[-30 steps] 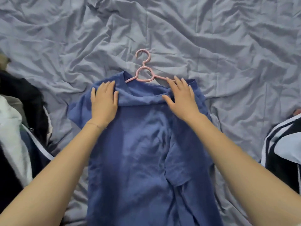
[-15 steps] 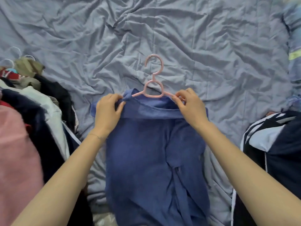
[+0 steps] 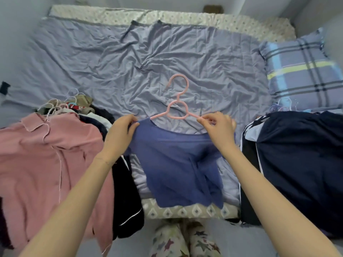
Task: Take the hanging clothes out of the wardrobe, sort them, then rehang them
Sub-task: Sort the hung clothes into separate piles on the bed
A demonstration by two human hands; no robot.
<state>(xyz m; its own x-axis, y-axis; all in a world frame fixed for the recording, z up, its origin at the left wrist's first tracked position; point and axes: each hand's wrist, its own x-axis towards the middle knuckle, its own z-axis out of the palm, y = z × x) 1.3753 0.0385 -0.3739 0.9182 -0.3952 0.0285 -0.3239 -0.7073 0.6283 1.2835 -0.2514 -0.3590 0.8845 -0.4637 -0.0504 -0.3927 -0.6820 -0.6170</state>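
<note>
One head-worn wide-angle view. Faces forward and down across bed [image 3: 104,58] from near edge; left hand [image 3: 120,135], right hand [image 3: 220,127] close.

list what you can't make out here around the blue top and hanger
- Head view: arm ends of the pink hanger, hidden by the blue top, the left hand and the right hand.
- Head view: clothes under the pink shirt, covered by it.
- Head view: dark garment at right, cut off by the frame edge.

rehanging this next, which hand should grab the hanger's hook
Probably the right hand: it pinches the bare hanger arm, while the left hand grips the top at its shoulder.
</note>
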